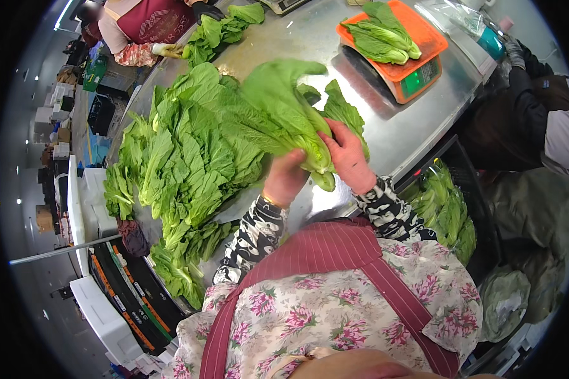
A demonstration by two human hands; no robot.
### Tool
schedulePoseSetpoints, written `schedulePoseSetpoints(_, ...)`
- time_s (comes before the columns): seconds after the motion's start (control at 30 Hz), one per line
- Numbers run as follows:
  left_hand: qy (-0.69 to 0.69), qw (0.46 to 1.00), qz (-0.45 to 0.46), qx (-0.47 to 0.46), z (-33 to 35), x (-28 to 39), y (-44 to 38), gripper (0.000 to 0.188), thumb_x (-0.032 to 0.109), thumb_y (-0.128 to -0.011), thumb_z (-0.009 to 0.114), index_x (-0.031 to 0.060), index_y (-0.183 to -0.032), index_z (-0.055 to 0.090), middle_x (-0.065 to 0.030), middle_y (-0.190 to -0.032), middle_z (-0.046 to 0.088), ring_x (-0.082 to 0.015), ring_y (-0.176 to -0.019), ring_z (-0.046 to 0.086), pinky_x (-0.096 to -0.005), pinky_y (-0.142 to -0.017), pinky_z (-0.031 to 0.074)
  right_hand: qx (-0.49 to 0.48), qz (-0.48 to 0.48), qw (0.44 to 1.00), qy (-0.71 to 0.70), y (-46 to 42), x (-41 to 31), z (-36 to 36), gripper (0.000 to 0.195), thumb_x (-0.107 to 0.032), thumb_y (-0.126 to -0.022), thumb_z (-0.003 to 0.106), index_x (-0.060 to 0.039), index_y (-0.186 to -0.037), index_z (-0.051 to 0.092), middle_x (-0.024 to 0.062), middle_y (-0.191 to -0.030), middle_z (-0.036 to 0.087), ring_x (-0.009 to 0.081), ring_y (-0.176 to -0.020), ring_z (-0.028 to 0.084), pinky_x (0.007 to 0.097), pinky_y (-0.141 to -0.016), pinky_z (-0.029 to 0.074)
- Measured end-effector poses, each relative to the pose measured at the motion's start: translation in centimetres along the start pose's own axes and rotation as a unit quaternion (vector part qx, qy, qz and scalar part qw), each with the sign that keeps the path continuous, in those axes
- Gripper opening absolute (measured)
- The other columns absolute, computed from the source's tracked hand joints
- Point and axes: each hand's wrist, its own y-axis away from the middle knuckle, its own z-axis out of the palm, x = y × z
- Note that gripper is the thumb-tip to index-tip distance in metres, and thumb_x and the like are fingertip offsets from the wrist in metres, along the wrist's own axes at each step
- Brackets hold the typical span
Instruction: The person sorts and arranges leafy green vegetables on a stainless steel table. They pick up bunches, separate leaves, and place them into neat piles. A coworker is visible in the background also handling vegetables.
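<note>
Between my hands is a leafy green vegetable head (296, 123), its pale stem end towards me and its leaves blurred at the far end. My left hand (286, 177) grips it near the base from the left. On the right, the fingers of my right hand (348, 154) close on the stalk. Loose leaves (344, 109) lie just beyond my right hand. A large pile of leafy greens (185, 147) spreads over the metal table (289, 38) to the left. Farther off at the right, an orange digital scale (398, 85) carries more greens (384, 38) in its tray.
A co-worker's gloved hands (170, 50) touch greens at the far left edge. Another person's gloved hand (514, 52) is at the far right. A black crate (479, 189) beside me holds bagged greens (443, 203). Stacked black crates (128, 293) stand at lower left.
</note>
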Motion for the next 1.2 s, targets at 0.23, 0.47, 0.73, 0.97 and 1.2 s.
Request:
schedulePoseSetpoints(0.23,0.071,0.996,0.015,0.047,1.4,-0.7,0.7,0.048,0.017,-0.09,0.06,0.0037,-0.134,0.045,-0.008,-0.128,0.056,-0.0217,-0.119,0.054,-0.0394,-0.107,0.04,0.131,-0.147,0.946,0.259,1.0,-0.4,1.4,0.031,-0.013,-0.09,0.061,0.0028,-0.116,0.056,0.0192,-0.098,0.057,0.0335,-0.094,0.056,0.0392,-0.085,0.044)
schedulePoseSetpoints(0.47,-0.029,0.993,0.102,0.059,2.0,-2.1,0.0,0.035,0.011,-0.096,0.055,0.0061,-0.13,0.05,-0.0073,-0.126,0.056,-0.016,-0.117,0.053,-0.0333,-0.106,0.042,0.141,0.018,0.986,-0.09,-0.3,1.1,2.0,0.029,-0.019,-0.096,0.055,0.0046,-0.113,0.056,0.0158,-0.098,0.061,0.0241,-0.09,0.057,0.0349,-0.082,0.044)
schedulePoseSetpoints(0.73,-0.116,0.977,0.151,0.097,4.8,-2.5,0.3,0.038,0.0,-0.086,0.063,0.0053,-0.122,0.053,-0.0051,-0.117,0.055,-0.0154,-0.105,0.054,-0.0312,-0.092,0.046,0.122,0.138,0.923,-0.339,-0.4,2.4,0.6,0.032,-0.033,-0.099,0.053,-0.0026,-0.108,0.056,-0.0007,-0.077,0.052,0.0092,-0.064,0.049,0.024,-0.056,0.044)
schedulePoseSetpoints(0.97,-0.044,0.995,0.058,0.074,4.2,-1.6,0.9,0.05,0.015,-0.086,0.069,0.0074,-0.131,0.05,-0.0075,-0.121,0.058,-0.0211,-0.109,0.057,-0.0355,-0.095,0.046,0.177,0.056,0.954,0.234,-2.6,6.4,-7.2,0.045,-0.031,-0.096,0.059,0.0001,-0.126,0.048,0.0059,-0.094,0.056,0.0162,-0.08,0.055,0.0292,-0.066,0.048)
schedulePoseSetpoints(1.2,0.033,0.997,-0.047,0.047,2.3,-2.7,-0.2,0.041,0.018,-0.093,0.061,0.0047,-0.13,0.05,-0.0125,-0.122,0.06,-0.0251,-0.113,0.058,-0.0392,-0.1,0.045,-0.102,0.001,0.993,0.058,-1.2,-0.2,-7.3,0.064,-0.033,-0.095,0.061,-0.0018,-0.145,0.035,0.0132,-0.133,0.051,0.021,-0.121,0.048,0.0349,-0.101,0.042)
